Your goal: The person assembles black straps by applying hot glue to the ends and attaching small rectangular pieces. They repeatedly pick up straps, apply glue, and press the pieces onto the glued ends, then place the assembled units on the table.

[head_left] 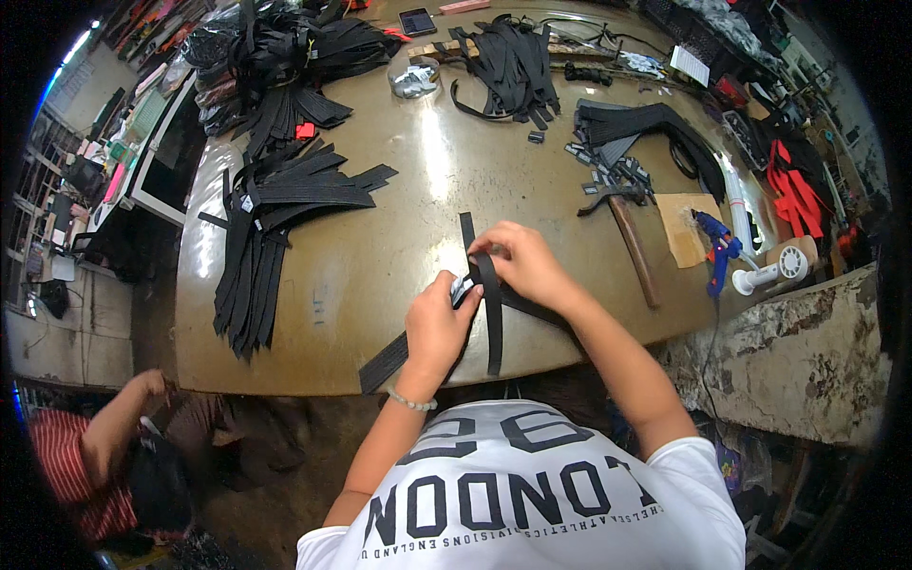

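Close to the table's near edge, my left hand [437, 321] pinches a black webbing strap [493, 323]. Beside its thumb shows a small white-and-dark piece [461, 287], too small to name. My right hand [524, 266] closes its fingertips on the same strap just above and to the right. Part of the strap loops over between the hands and hangs down toward my shirt. One black end [465, 228] points away from me, and another black length [385, 363] passes beneath my left wrist. How the lengths join is hidden behind my fingers.
Black strap bundles lie at left [256, 247], far centre [508, 71] and right [655, 123]. Small dark buckle-like pieces [617, 171] sit near a hammer [632, 247]. A blue glue gun [719, 249] rests on cardboard [676, 214]. Another person's arm [123, 418] is at lower left.
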Tool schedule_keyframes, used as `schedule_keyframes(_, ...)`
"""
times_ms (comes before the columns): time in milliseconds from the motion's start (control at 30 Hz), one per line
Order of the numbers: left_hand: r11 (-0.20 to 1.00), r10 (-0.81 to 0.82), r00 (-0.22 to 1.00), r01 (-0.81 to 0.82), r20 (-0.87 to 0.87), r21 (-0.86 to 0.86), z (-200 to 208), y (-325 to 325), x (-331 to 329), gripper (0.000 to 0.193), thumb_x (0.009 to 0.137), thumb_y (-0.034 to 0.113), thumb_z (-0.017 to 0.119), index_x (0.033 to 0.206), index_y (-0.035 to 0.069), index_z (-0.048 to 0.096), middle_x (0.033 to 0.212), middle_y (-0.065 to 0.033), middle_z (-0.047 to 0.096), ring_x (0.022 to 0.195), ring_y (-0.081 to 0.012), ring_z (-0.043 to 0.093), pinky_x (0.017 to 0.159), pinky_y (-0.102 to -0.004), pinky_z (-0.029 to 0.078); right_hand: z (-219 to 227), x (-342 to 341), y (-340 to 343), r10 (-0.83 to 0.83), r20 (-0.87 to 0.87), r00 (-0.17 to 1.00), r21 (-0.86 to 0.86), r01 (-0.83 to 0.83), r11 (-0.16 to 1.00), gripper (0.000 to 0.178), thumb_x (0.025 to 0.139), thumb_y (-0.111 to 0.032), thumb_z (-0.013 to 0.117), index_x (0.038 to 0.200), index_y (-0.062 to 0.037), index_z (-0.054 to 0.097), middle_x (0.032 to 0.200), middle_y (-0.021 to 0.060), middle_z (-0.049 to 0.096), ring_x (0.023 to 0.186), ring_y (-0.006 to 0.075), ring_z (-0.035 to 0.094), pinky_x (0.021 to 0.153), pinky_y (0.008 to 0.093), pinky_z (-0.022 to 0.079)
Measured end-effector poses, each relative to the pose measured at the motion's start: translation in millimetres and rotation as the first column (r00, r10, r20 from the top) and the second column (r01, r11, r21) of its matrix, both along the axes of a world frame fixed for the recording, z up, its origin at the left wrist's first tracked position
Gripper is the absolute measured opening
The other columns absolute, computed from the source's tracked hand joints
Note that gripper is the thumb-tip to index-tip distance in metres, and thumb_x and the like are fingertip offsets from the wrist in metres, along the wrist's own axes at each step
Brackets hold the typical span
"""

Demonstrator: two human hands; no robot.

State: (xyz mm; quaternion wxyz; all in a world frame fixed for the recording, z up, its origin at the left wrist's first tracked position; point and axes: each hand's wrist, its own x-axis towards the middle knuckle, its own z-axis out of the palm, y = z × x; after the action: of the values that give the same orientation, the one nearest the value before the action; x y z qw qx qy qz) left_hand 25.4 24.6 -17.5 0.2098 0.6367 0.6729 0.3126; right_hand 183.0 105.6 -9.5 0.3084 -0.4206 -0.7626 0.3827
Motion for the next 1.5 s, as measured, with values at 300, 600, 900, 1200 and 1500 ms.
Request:
schedule_keyframes(300, 0.991, -0.128, 0.977, 0.131, -0.170, 0.006, 1.0, -7.7, 1.8, 0.037, 0.088, 0.024, 0.067, 0.124, 0.017, 0.059, 0.085, -0.0144, 0.064, 0.076, -0.0361, 0.063, 0.066, -0.0457, 0.050, -2.6, -24.3, 65.5, -0.111, 0.175, 0.978, -0.027, 0.117, 0.993, 0.021, 0.084, 0.002, 0.059, 0.103, 0.0019, 0.067, 0.078, 0.0164, 0.069, 0.060, 0.0259, 0.068, 0.063, 0.0362, 0.055)
schedule_keyframes(600, 0.979, -0.186, 0.912, 0.202, -0.365, 0.005, 0.8, -17.0, -7.6, 0.057, 0.082, 0.016, 0.068, 0.136, 0.017, 0.053, 0.087, -0.0069, 0.060, 0.078, -0.0249, 0.064, 0.062, -0.0383, 0.053, -13.1, 20.4, -67.3, 0.076, 0.287, 0.955, 0.358, -0.181, 0.916, 0.048, 0.076, 0.007, 0.055, 0.124, -0.0005, 0.059, 0.121, 0.0150, 0.060, 0.108, 0.0340, 0.055, 0.094, 0.0393, 0.046)
schedule_keyframes(900, 0.980, -0.184, 0.915, 0.199, -0.360, 0.002, 1.0, -17.3, -6.0, 0.060, 0.078, 0.013, 0.070, 0.135, 0.017, 0.053, 0.086, -0.0066, 0.059, 0.078, -0.0252, 0.064, 0.062, -0.0375, 0.053, -15.4, 30.0, -81.9, 0.103, 0.389, 0.915, 0.328, -0.242, 0.913, 0.049, 0.079, 0.001, 0.058, 0.128, -0.0026, 0.057, 0.131, 0.0123, 0.055, 0.116, 0.0326, 0.051, 0.100, 0.0436, 0.041)
schedule_keyframes(1200, 0.988, 0.071, 0.996, -0.079, 0.061, 0.132, 4.4, -35.0, -25.5, 0.025, 0.085, 0.005, 0.066, 0.110, 0.007, 0.067, 0.085, -0.0209, 0.067, 0.067, -0.0336, 0.065, 0.063, -0.0374, 0.050, 22.5, 120.8, -19.6, -0.602, 0.702, 0.380, 0.282, 0.628, 0.725, 0.043, 0.097, -0.040, 0.054, 0.107, 0.0019, 0.058, 0.113, 0.0241, 0.061, 0.094, 0.0443, 0.060, 0.082, 0.0508, 0.048)
schedule_keyframes(1500, 0.994, 0.085, 0.988, -0.092, 0.130, 0.051, -5.7, -33.8, -31.5, 0.026, 0.079, 0.002, 0.069, 0.102, 0.006, 0.060, 0.086, -0.0193, 0.068, 0.076, -0.0381, 0.066, 0.066, -0.0433, 0.050, 28.5, 24.0, -100.3, -0.131, 0.404, 0.905, 0.000, 0.144, 0.990, 0.038, 0.096, -0.038, 0.058, 0.094, -0.0009, 0.049, 0.067, 0.0279, 0.060, 0.067, 0.0502, 0.061, 0.056, 0.0558, 0.048)
